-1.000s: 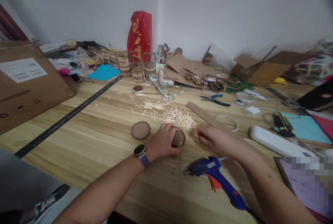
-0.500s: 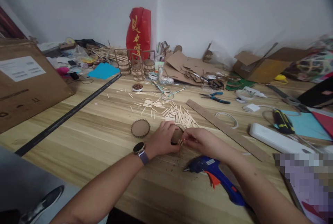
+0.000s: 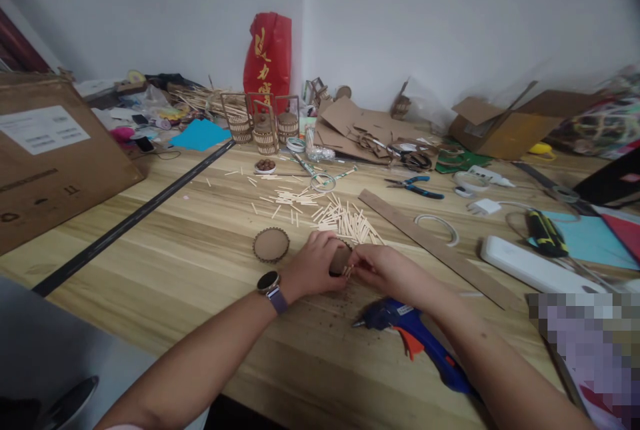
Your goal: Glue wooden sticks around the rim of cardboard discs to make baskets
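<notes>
My left hand, with a watch at the wrist, is curled around a round cardboard disc with a dark ridged rim. At the disc's right edge my right hand pinches something small, perhaps a short stick; the fingers hide most of it. A second cardboard disc with a beaded-looking rim lies flat to the left of my left hand. Just beyond both hands is a pile of short wooden sticks. Below my right forearm rests a blue glue gun with an orange trigger, its nozzle pointing left.
A cardboard strip lies to the right, with pliers and a white power strip beyond. Small handled baskets stand at the back before a red bag. A large carton occupies the left.
Both hands stay at the disc, with only a slight shift of the right fingers at its edge. The view has moved very slightly.
</notes>
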A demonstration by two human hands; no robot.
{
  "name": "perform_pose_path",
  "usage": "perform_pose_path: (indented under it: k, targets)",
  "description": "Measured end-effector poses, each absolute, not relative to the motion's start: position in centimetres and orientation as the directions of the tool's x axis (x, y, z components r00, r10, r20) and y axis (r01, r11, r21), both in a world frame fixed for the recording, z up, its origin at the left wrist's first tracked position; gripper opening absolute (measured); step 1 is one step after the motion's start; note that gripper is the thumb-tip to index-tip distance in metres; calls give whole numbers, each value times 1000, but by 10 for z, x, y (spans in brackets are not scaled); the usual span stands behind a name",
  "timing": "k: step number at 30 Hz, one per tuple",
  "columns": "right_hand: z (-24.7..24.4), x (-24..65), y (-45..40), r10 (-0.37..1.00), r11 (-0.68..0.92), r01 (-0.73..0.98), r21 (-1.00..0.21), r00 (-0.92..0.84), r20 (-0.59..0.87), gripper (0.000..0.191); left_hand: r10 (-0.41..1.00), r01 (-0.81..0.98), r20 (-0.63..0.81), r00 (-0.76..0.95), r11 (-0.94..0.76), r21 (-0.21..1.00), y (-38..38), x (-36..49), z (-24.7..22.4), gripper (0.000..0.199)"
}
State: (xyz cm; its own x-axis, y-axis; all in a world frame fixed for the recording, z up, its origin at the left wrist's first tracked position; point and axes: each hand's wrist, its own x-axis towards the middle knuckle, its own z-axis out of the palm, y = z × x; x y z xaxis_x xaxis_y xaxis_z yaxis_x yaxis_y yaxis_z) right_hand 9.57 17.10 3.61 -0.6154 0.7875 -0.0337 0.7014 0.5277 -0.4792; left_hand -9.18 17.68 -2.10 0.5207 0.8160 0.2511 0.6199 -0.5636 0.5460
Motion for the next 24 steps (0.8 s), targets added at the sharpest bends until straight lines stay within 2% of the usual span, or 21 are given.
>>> perform_pose_path:
  k: [18,24]
  targets:
    - [28,98,172,757,582,684,-441,-653,-15,9,822,630,212,528,-547,551,175,-91,-16,53]
    - [27,98,173,752,587,678,-442,-659,-13,9,817,618,242,523,-560,552,175,-91,-18,49]
